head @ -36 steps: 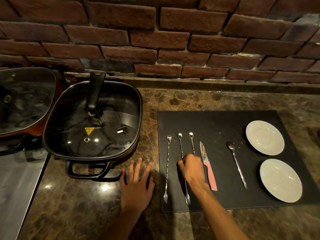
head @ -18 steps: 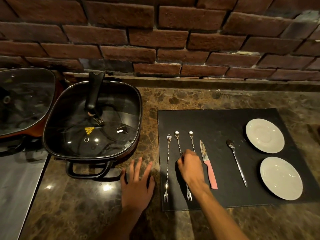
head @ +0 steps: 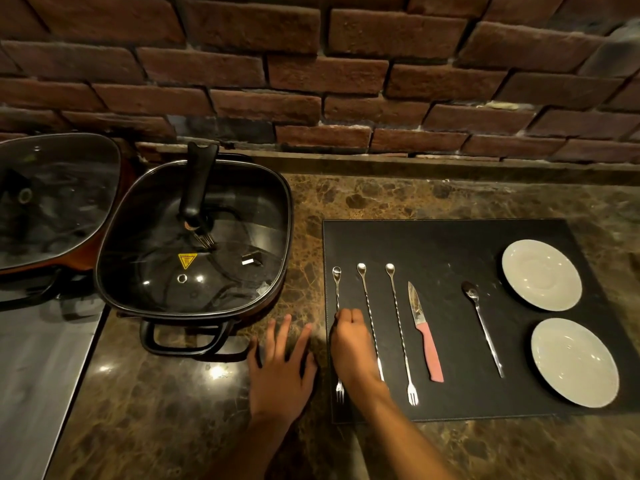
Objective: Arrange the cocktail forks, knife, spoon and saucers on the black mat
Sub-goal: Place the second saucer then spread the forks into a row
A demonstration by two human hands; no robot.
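The black mat lies on the marble counter. On its left part three cocktail forks lie side by side, tines toward me: left fork, middle fork, right fork. A pink-handled knife and a spoon lie to their right. Two white saucers, far and near, sit at the mat's right edge. My right hand is curled over the left fork's shaft, fingertips pinched on it. My left hand rests flat on the counter beside the mat, fingers spread.
A black square pan with a glass lid and upright handle stands left of the mat, close to my left hand. A second lidded pan sits further left. A brick wall closes the back. A steel surface borders the counter at left.
My right hand has moved left from the middle fork to the left fork. The middle and right forks now lie uncovered. My left hand has stayed put.
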